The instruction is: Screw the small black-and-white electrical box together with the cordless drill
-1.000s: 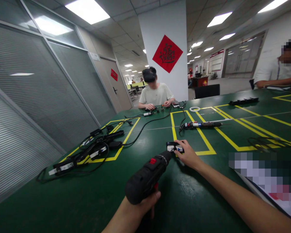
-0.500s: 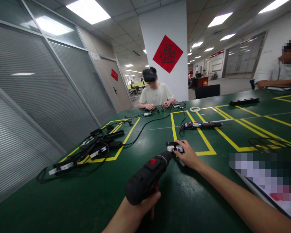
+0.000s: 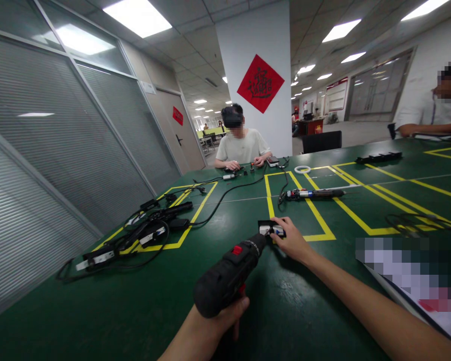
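A black power drill with red buttons is gripped in my left hand, its chuck pointing up and to the right. The drill's tip meets a small black-and-white part on the green table. My right hand pinches the right side of that part with thumb and fingers. The exact contact between the bit and the part is too small to make out.
Black devices with cables lie on the left of the green table. A pen-like tool, a white ring and a black strip lie beyond my right hand. People sit opposite and at far right.
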`<state>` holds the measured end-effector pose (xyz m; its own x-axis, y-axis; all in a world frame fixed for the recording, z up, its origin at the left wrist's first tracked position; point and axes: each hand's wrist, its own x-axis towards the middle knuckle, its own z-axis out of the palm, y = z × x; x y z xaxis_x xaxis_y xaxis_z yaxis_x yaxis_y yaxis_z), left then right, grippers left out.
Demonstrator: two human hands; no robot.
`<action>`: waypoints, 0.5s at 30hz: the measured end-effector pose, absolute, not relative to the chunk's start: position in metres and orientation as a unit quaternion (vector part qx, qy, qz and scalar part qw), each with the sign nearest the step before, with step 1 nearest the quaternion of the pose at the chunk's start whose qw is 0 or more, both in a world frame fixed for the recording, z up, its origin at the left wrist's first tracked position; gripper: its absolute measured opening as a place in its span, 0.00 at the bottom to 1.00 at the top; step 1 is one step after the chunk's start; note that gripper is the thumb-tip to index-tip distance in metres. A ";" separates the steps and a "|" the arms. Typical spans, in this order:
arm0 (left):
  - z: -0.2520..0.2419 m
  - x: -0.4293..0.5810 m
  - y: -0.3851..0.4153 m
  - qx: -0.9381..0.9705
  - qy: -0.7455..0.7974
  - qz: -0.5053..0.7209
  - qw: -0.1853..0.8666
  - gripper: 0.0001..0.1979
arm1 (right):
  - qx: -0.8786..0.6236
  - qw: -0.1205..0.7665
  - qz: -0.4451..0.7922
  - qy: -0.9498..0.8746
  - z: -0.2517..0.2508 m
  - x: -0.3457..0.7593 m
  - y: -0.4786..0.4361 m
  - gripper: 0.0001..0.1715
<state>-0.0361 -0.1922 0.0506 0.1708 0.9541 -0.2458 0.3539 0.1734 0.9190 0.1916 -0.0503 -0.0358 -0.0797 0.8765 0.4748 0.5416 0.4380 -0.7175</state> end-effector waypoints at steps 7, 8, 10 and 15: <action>0.059 -0.031 -0.195 0.559 0.579 0.295 0.515 0.22 | -0.499 0.460 0.183 -0.712 -0.035 0.191 -0.049 0.25; 0.059 -0.031 -0.194 0.561 0.575 0.296 0.517 0.21 | -0.499 0.460 0.183 -0.712 -0.035 0.191 -0.049 0.25; 0.058 -0.031 -0.193 0.565 0.569 0.296 0.519 0.20 | -0.499 0.459 0.183 -0.712 -0.035 0.191 -0.050 0.25; 0.062 -0.031 -0.195 0.556 0.586 0.299 0.507 0.23 | -0.497 0.460 0.184 -0.713 -0.035 0.192 -0.051 0.25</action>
